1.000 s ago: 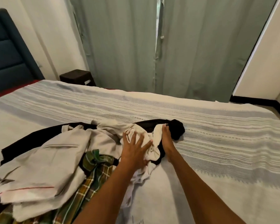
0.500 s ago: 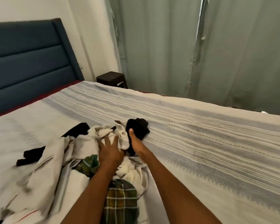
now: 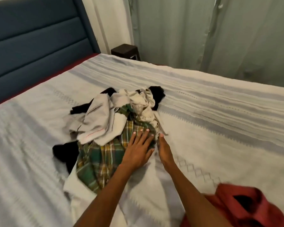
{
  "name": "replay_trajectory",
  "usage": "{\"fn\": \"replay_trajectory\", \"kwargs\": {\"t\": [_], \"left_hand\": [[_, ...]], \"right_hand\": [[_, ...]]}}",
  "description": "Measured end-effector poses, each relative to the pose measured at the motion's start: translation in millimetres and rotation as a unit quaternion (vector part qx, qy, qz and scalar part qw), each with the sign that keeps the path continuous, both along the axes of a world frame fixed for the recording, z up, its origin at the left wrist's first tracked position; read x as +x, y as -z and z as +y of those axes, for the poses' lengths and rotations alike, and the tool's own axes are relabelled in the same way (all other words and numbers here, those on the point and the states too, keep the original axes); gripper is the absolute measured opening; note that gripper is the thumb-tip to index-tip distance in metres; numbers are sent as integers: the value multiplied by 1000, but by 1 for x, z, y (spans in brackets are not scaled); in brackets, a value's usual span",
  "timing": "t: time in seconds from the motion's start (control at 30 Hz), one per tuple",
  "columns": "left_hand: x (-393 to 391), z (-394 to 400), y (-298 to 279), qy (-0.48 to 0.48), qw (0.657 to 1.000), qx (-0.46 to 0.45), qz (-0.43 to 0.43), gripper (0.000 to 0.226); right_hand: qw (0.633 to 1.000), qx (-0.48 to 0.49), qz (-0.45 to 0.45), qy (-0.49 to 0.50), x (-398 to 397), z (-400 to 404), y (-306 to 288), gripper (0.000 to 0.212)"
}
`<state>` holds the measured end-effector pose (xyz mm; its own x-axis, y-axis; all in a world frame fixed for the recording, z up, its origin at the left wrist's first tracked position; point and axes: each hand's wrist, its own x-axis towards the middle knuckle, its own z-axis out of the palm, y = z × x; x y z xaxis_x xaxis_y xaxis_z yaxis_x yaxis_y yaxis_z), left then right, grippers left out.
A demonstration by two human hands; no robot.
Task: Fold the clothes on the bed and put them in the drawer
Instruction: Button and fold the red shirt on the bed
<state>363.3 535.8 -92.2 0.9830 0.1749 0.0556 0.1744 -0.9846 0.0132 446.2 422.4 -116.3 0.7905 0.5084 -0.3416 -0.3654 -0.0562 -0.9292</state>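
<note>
head view shows the left hand (image 3: 138, 147) flat and open on the plaid garment (image 3: 102, 159) of the unfolded clothes pile (image 3: 115, 115), right hand (image 3: 165, 150) edge-on just beside, grip unclear; sorting seems underway, next singling out one piece.

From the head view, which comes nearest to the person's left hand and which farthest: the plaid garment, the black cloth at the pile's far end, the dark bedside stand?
1. Plaid garment: right under the left hand, which rests flat on it.
2. Black cloth: at the pile's far end, beyond the fingertips.
3. Dark bedside stand: past the bed's far edge, by the curtain.
</note>
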Motion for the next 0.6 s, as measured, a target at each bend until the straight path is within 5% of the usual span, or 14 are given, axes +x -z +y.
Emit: {"fn": "replay_trajectory", "kwargs": {"t": [0.07, 0.17, 0.27, 0.37, 0.47, 0.6], "left_hand": [[-61, -12, 13, 18, 1000, 21, 7, 59], [-148, -23, 22, 12, 999, 37, -7, 63], [-225, -28, 24, -5, 999, 33, -13, 71], [-279, -26, 26, -58, 996, 32, 55, 95], [-292, -9, 32, -109, 989, 13, 102, 101], [-262, 16, 37, -175, 981, 12, 81, 82]], "right_hand": [[992, -89, -70, -57, -48, -17, 16, 60], [914, -260, -261, -167, -115, -40, 28, 51], [874, -281, -327, -224, -164, -57, 42, 66], [778, -322, -429, -327, -201, -71, 47, 104], [678, -351, -527, -374, -224, -67, 52, 116], [654, -390, -566, -315, -211, -27, 36, 125]]}}
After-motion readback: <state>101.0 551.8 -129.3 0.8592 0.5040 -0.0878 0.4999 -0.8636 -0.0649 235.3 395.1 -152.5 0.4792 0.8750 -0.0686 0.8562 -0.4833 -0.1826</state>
